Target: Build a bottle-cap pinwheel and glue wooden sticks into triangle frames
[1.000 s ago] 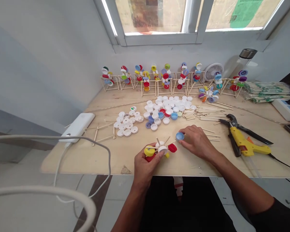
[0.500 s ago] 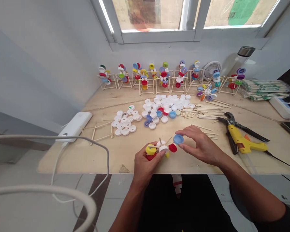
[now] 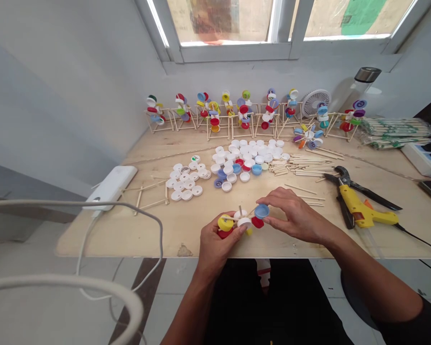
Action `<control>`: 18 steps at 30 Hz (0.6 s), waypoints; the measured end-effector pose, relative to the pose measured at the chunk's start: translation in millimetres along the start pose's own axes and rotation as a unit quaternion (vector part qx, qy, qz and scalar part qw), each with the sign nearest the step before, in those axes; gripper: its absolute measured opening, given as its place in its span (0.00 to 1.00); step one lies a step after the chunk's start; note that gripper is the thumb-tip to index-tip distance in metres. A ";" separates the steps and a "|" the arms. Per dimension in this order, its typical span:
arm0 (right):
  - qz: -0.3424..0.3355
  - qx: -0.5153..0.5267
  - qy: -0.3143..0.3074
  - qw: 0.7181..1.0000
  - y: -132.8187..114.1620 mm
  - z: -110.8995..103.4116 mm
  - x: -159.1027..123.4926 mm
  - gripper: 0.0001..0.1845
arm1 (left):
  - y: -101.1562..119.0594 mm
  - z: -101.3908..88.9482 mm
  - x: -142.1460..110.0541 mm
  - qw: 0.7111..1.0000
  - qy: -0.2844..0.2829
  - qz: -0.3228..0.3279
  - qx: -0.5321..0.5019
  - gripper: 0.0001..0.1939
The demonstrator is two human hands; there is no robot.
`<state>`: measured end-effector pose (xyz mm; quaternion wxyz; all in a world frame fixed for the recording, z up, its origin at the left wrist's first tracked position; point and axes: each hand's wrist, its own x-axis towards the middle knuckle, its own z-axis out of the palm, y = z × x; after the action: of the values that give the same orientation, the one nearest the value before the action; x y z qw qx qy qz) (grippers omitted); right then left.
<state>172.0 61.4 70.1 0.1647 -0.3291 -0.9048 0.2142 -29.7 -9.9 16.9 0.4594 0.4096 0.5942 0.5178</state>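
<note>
My left hand (image 3: 215, 244) grips a small wheel of bottle caps on wooden sticks (image 3: 239, 222), with yellow, red and white caps, just above the table's near edge. My right hand (image 3: 294, 215) pinches a blue bottle cap (image 3: 261, 211) and holds it against the tip of one stick of that wheel. Both hands are closed on what they hold.
A plywood table (image 3: 187, 225) carries loose white and coloured caps (image 3: 244, 158), wooden sticks (image 3: 305, 165), a yellow glue gun (image 3: 362, 213), black pliers (image 3: 348, 179) and a white power bank (image 3: 109, 188). Several finished cap wheels on stick frames (image 3: 244, 112) line the back wall. White cable (image 3: 93, 282) hangs at left.
My right hand has lifted the blue cap off the table and carried it left, down to the stick wheel. The left hand has stayed in place with the wheel.
</note>
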 end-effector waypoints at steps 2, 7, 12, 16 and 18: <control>-0.002 -0.002 -0.005 1.000 0.1 -0.4 -0.2 0.14 | 0.7 -0.6 -0.3 1.000 -0.011 0.005 0.003 0.19; 0.002 0.002 -0.017 1.000 0.5 -1.7 -1.0 0.14 | 0.8 -2.1 -0.6 0.999 -0.029 0.014 0.011 0.18; 0.000 0.001 -0.029 1.000 0.2 -3.2 -1.2 0.14 | 1.3 -2.4 -1.3 0.999 -0.033 0.007 0.007 0.19; -0.001 0.000 -0.037 0.999 0.5 -4.5 -1.3 0.15 | 2.3 -2.5 -2.0 0.999 -0.036 -0.002 0.003 0.18; 0.000 0.001 -0.043 0.999 0.8 -4.7 -1.2 0.15 | 1.9 -2.9 -2.1 0.999 -0.041 -0.001 0.001 0.18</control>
<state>175.4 62.5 73.5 0.1258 -0.3192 -0.9110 0.2291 -32.0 -12.3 19.2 0.4834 0.4300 0.5761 0.4996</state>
